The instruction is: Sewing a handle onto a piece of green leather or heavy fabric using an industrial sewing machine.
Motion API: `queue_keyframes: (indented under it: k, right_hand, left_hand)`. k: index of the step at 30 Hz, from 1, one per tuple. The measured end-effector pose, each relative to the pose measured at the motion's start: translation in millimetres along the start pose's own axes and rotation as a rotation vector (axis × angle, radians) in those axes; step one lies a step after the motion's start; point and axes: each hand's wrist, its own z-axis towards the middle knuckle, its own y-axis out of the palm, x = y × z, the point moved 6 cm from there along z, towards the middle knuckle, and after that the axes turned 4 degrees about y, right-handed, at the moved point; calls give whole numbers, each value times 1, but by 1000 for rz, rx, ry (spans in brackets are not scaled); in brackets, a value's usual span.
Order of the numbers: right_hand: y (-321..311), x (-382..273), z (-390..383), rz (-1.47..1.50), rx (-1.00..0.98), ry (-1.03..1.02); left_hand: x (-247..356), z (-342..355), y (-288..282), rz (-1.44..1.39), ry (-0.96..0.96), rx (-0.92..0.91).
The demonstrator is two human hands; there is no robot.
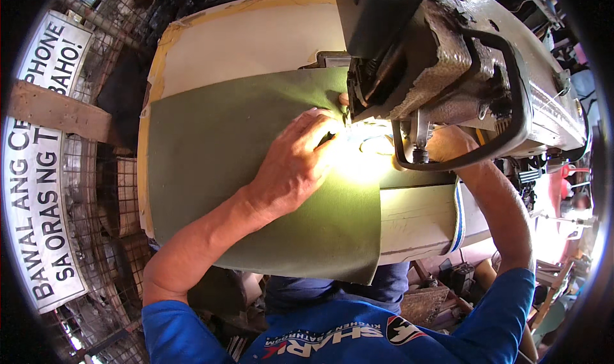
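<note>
Green fabric sheet [211,146] lies over the sewing machine's table and hangs past its near edge. My left hand [297,156] rests on the fabric, just left of the sewing machine's head [416,76]. Its fingers are curled together by the needle area, and glare hides what lies between their tips. To the right of the needle area, my right hand [451,146] is partly covered by a black curved metal bar [521,108] on the machine. The fingers of that hand are lost behind the bar and in the bright lamp light.
A pale work table [256,38] with yellow tape along its edge carries the machine. A blue and white strap [459,217] hangs over its near edge at right. Wire mesh [121,236], a wooden bar [61,111] and a white printed sign [45,191] stand at left.
</note>
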Motion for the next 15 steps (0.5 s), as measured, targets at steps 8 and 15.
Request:
queue_keyframes:
  k: [8,15]
  right_hand:
    - [-18,-6,3,-101,-12,93]
    - [-72,-58,-81,-277,393,-151]
  left_hand:
    - [-17,9,-1,-24,1,44]
    - [-23,-6,-10,33,-40,50]
